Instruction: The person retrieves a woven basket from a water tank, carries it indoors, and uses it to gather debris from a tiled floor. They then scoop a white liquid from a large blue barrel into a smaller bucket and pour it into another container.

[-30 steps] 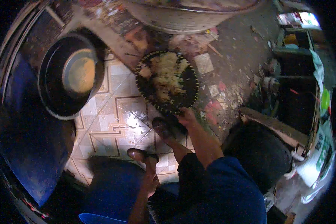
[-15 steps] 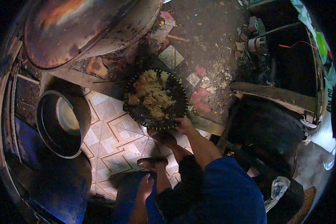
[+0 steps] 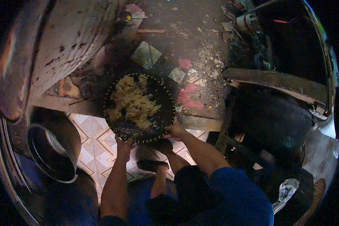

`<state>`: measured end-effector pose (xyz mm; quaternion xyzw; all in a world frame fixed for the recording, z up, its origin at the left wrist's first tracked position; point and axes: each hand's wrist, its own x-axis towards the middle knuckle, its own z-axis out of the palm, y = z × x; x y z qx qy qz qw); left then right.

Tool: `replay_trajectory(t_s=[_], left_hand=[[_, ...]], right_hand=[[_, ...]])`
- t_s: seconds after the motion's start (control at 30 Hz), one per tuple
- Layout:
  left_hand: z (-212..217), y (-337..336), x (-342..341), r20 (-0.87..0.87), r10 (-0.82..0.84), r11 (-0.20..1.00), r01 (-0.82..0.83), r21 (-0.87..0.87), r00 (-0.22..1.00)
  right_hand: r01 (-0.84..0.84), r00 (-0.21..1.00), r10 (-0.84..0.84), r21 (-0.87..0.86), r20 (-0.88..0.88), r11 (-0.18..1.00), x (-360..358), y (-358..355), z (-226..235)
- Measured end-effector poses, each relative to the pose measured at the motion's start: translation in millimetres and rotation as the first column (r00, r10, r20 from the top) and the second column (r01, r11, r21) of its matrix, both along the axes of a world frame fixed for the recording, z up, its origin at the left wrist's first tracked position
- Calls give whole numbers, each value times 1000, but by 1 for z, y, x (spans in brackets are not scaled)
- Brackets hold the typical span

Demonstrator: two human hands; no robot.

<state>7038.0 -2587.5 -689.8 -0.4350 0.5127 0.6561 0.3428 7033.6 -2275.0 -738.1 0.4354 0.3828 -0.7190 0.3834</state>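
A round, dark woven tray [image 3: 164,103] with pale stitches along its rim is held out in front of me. A heap of yellowish-brown, clumpy, fibrous stuff [image 3: 133,100] lies on it, mostly toward the left and middle; exactly what it is cannot be made out. My left hand [image 3: 124,145] grips the near-left rim. On the near-right rim my right hand [image 3: 176,131] is closed, its fingers partly hidden by the tray.
To the left stands a large metal pot [image 3: 73,150], open at the top. A big rusty, curved vessel [image 3: 71,41] rises at the far left. Patterned tiles [image 3: 88,150] lie below the tray, with a ledge [image 3: 199,123] and littered dirt floor [image 3: 184,22] beyond. A dark drum-like shape [image 3: 267,120] is at right.
My left hand has come up from near my lap and taken hold of the tray's near-left rim. In the picture, the tray now sits farther left and slightly lower.
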Motion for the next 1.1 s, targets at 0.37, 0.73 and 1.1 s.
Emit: replay_trajectory(t_s=[0.37, 0.73, 1.1], left_hand=[[16, 50, -58, -225, -39, 997, 53, 57, 974], [38, 184, -147, -355, -363, 870, 450, 202, 861], [32, 43, 58, 92, -672, 741, 668, 70, 735]], right_hand=[[289, 916, -259, 57, -305, 956, -14, 28, 52], [590, 743, -250, 432, -620, 682, -148, 212, 26], [620, 776, -281, 764, -565, 176, -199, 295, -52]])
